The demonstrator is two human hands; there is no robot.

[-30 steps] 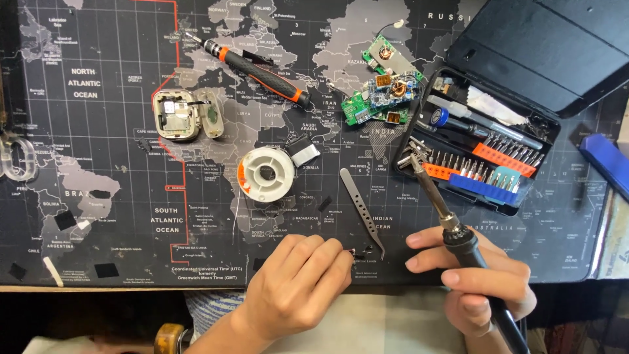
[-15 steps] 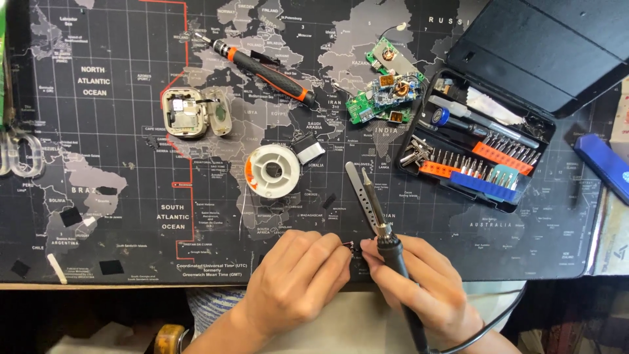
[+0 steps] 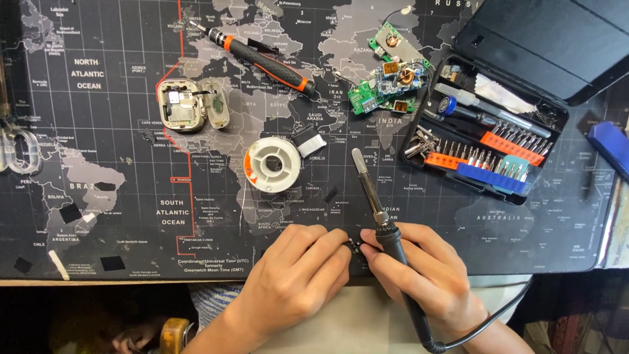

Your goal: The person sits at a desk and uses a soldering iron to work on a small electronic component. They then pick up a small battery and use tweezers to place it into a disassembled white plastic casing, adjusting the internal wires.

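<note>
Two hands met at the near edge of the mat, and between them we pinched a tiny dark part [image 3: 352,246], too small to identify. Our left hand [image 3: 298,272] curled over it with fingertips closed on it from the left. Our right hand [image 3: 419,272] was wrapped around the black handle of the soldering iron [image 3: 383,219], its metal tip pointing away from us across the mat while the thumb and forefinger also touched the small part. The cord [image 3: 458,334] looped off toward our right.

To do this well, we judged that the hot tip should stay aimed away from both sets of fingers, and that the left fingertips should hold the part low and steady against the mat. The iron was held like a pen but also shared fingers with the part, so a slip seemed the main risk.

Just beyond the hands lay a white spool [image 3: 273,164] with orange at its rim. Farther left sat an opened white case [image 3: 190,105], its insides showing. Farther still lay a black and orange screwdriver [image 3: 262,59], and to the right a cluster of green circuit boards [image 3: 390,82]. Beside those boards stood an open black bit case [image 3: 485,141], well apart from the hands.
</note>
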